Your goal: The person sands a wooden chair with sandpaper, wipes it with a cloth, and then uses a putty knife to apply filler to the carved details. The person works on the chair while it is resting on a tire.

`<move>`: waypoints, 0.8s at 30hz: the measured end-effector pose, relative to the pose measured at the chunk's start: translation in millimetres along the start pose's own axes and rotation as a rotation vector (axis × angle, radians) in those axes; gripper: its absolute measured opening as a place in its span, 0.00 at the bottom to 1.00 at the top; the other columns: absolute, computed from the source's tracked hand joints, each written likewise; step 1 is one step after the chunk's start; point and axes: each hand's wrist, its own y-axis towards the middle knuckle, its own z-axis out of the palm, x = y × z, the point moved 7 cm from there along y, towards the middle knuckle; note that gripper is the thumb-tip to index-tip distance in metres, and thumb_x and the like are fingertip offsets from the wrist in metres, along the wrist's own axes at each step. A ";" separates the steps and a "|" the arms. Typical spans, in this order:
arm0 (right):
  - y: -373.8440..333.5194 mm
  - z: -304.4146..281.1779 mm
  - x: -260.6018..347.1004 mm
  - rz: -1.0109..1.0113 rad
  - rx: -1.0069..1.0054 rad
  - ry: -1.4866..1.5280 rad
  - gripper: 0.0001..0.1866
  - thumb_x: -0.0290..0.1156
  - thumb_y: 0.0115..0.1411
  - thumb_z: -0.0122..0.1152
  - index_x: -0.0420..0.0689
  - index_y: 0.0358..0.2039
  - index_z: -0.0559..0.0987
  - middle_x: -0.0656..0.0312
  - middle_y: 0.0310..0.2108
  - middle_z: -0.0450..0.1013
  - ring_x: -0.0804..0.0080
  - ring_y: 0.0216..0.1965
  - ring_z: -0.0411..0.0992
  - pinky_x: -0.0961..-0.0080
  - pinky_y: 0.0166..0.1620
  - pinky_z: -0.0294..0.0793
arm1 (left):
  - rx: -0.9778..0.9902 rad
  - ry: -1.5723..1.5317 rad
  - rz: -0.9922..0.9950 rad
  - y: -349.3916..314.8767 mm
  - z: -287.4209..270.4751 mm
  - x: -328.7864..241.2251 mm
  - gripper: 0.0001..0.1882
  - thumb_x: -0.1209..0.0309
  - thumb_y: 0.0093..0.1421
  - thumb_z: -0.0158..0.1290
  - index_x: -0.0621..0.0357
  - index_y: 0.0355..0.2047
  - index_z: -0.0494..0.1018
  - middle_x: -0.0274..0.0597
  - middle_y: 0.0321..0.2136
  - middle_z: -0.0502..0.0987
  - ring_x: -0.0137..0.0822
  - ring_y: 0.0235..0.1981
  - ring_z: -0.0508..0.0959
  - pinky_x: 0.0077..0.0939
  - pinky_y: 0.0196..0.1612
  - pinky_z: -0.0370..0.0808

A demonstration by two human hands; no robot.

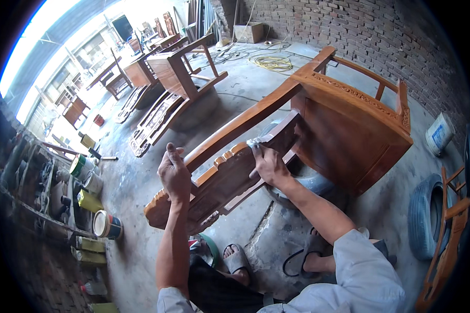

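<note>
A reddish-brown wooden chair lies tipped over in front of me, its carved backrest pointing toward my lower left. My left hand is closed around the end of the chair's long side post, thumb raised; its other fingers are partly hidden. In my right hand a small crumpled white rag is pinched against the scalloped edge of the backrest. Beneath the chair a tyre shows in part.
Similar chairs lie tipped over at the back left. Paint buckets line the left side. A white bucket and a tyre stand at right. A yellow hose lies coiled before the brick wall.
</note>
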 end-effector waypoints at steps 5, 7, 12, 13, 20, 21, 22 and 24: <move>0.8 18.3 6.6 -0.586 -0.176 -0.894 0.17 0.35 0.68 0.42 0.36 0.42 0.76 0.39 0.28 0.76 0.43 0.36 0.78 0.56 0.39 0.78 | 0.008 -0.019 0.010 0.5 3.4 -1.4 0.31 0.49 0.71 0.39 0.66 0.33 0.79 0.47 0.19 0.76 0.37 0.25 0.77 0.33 0.34 0.72; -13.3 12.2 23.0 -0.475 -0.163 -0.460 0.15 0.32 0.66 0.44 0.34 0.42 0.75 0.39 0.26 0.75 0.43 0.34 0.78 0.56 0.37 0.78 | 0.007 0.025 -0.021 0.8 -4.5 3.0 0.30 0.50 0.71 0.39 0.66 0.33 0.79 0.47 0.20 0.77 0.37 0.25 0.77 0.33 0.34 0.72; 4.3 32.9 21.4 -0.721 -0.161 -0.848 0.13 0.30 0.60 0.50 0.36 0.41 0.74 0.43 0.29 0.76 0.43 0.28 0.77 0.50 0.30 0.77 | -0.006 -0.048 0.006 2.0 3.6 -5.1 0.30 0.49 0.71 0.40 0.66 0.34 0.79 0.46 0.20 0.77 0.36 0.25 0.77 0.33 0.34 0.72; -5.5 35.0 19.9 -0.701 -0.166 -0.812 0.11 0.31 0.59 0.51 0.37 0.37 0.74 0.44 0.28 0.76 0.44 0.25 0.75 0.51 0.28 0.76 | 0.011 -0.032 -0.024 1.1 2.4 -2.5 0.30 0.49 0.71 0.40 0.67 0.34 0.79 0.46 0.20 0.77 0.36 0.25 0.77 0.33 0.34 0.72; -16.3 47.4 23.3 -0.816 -0.248 -0.850 0.16 0.31 0.56 0.57 0.35 0.42 0.73 0.37 0.34 0.76 0.44 0.25 0.77 0.52 0.29 0.77 | 0.003 -0.057 -0.011 -1.6 6.2 -7.7 0.30 0.50 0.70 0.41 0.68 0.34 0.79 0.42 0.17 0.74 0.33 0.24 0.74 0.31 0.32 0.70; -29.0 53.0 31.9 -0.871 -0.303 -0.851 0.17 0.32 0.56 0.56 0.35 0.42 0.73 0.39 0.33 0.76 0.45 0.25 0.77 0.52 0.30 0.78 | 0.006 -0.039 -0.028 -2.0 2.3 -5.9 0.30 0.50 0.71 0.41 0.68 0.34 0.79 0.43 0.17 0.74 0.33 0.24 0.75 0.31 0.32 0.71; -33.9 57.8 34.1 -0.799 -0.227 -0.751 0.15 0.33 0.56 0.54 0.35 0.39 0.74 0.42 0.29 0.76 0.48 0.23 0.77 0.53 0.28 0.77 | 0.010 -0.022 -0.046 -1.6 -1.1 -2.9 0.30 0.50 0.71 0.41 0.68 0.34 0.79 0.43 0.17 0.74 0.33 0.24 0.75 0.31 0.32 0.71; -32.3 50.0 46.1 -0.685 -0.136 -0.681 0.14 0.34 0.56 0.51 0.36 0.38 0.75 0.44 0.26 0.77 0.49 0.22 0.77 0.53 0.27 0.77 | 0.002 -0.031 -0.022 -0.4 -0.2 -5.0 0.30 0.50 0.71 0.41 0.68 0.34 0.79 0.44 0.18 0.75 0.34 0.24 0.76 0.32 0.33 0.71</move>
